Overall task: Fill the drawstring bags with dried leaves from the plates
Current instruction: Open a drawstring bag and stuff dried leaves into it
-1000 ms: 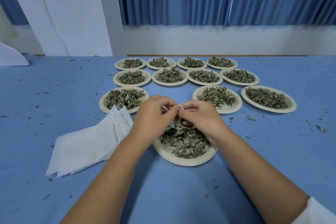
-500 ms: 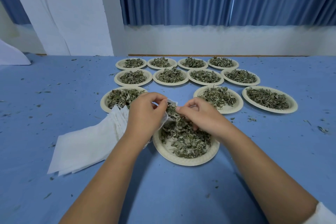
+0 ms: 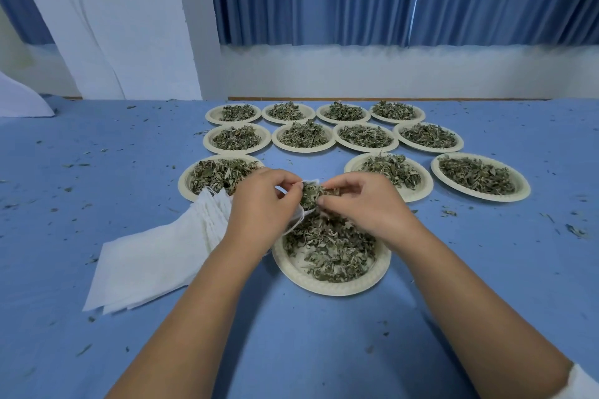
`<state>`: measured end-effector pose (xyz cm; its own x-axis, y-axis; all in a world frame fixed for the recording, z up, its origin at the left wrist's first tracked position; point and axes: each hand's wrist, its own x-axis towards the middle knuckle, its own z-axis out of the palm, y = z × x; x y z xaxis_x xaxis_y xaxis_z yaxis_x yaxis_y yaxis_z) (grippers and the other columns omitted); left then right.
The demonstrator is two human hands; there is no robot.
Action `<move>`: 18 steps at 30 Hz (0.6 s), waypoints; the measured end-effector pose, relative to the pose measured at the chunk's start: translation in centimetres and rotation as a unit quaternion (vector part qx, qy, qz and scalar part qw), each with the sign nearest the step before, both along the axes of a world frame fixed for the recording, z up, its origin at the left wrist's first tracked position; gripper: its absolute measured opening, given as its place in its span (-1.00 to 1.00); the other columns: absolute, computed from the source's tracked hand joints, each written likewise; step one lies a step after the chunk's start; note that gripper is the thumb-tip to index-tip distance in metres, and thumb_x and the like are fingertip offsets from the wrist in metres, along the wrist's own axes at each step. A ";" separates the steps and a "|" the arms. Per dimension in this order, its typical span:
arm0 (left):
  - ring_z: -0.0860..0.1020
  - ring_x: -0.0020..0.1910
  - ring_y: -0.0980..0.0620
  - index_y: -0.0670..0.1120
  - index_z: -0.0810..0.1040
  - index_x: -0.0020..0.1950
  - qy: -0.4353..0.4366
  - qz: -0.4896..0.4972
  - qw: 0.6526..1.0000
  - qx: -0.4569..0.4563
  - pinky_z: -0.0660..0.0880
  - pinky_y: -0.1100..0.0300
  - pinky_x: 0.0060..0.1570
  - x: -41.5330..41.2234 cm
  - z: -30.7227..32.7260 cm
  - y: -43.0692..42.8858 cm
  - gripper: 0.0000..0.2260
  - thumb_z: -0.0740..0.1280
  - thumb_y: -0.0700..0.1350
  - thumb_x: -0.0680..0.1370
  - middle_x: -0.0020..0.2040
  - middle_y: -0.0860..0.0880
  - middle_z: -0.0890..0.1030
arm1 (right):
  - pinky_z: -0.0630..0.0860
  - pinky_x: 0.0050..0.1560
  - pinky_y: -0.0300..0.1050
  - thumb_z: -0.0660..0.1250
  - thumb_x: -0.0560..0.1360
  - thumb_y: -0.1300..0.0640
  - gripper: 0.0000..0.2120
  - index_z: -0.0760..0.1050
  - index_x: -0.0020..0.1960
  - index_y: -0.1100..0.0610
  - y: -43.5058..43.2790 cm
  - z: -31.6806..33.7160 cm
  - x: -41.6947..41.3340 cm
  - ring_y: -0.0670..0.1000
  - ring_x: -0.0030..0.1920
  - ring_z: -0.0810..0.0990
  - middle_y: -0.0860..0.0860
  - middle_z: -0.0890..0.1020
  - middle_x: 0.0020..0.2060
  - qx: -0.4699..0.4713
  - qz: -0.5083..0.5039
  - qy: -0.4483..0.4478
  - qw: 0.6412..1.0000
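Your left hand (image 3: pixel 262 207) has its fingers curled round the mouth of a small white drawstring bag (image 3: pixel 310 182). It holds the bag just over the front plate (image 3: pixel 327 287), which sits in the middle of the tabletop (image 3: pixel 324 350), closer to the near edge than the other plates. Your right hand (image 3: pixel 363 204) pinches a bunch of dried leaves (image 3: pixel 311 196) right at the bag's mouth. To do this well, I think you should pull the mouth wide with your left fingers and push the leaves down deep. Work over the plate, so bits that drop land back on it. Don't squeeze hard, because dry leaves likely crumble, and small bunches should go in more easily. Now count: there are twelve plates in all, each with leaves on it. Four stand in the row by the far edge, four in the next row, three in the third row, and one in front. One bag is in your hand. A stack of empty bags (image 3: pixel 155 256) lies just left of the front plate, but they overlap too much to count.
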<state>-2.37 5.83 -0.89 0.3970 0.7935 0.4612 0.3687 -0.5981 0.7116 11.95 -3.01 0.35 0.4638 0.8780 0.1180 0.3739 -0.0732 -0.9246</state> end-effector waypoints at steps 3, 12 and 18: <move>0.53 -0.31 0.25 0.02 0.69 -0.09 0.006 -0.002 1.000 -0.002 0.35 0.51 -0.21 0.1 -0.2 0.0 -0.93 0.41 -0.12 0.52 -0.09 0.07 0.63 | 0.29 -0.59 -0.37 0.42 0.45 0.22 -0.79 0.67 0.03 -0.01 -0.1 0.0 -0.1 -0.19 -0.59 0.41 0.06 0.70 -0.27 0.010 -0.008 0.013 1.000; 0.61 -0.23 0.10 -0.01 0.69 -0.10 -0.049 -0.023 0.997 -0.061 0.56 0.13 -0.06 0.2 0.3 -0.7 -0.93 0.41 -0.14 0.52 -0.14 0.05 0.67 | 0.61 -0.16 -0.22 0.57 0.35 0.22 -0.79 0.56 -0.19 0.02 0.4 -0.9 -1.0 -0.07 -0.26 0.67 -0.01 0.67 -0.26 0.091 -0.056 -0.060 0.992; 0.61 -0.28 0.10 -0.06 0.70 -0.07 -0.050 -0.033 0.996 -0.073 0.58 0.12 -0.09 0.3 0.4 -0.8 -0.91 0.39 -0.18 0.53 -0.17 0.02 0.66 | 0.42 -0.17 -0.51 0.49 0.44 0.20 -0.92 0.71 -0.08 0.08 0.5 -1.4 -1.4 -0.33 -0.27 0.58 -0.25 0.62 -0.31 0.084 -0.012 -0.165 0.983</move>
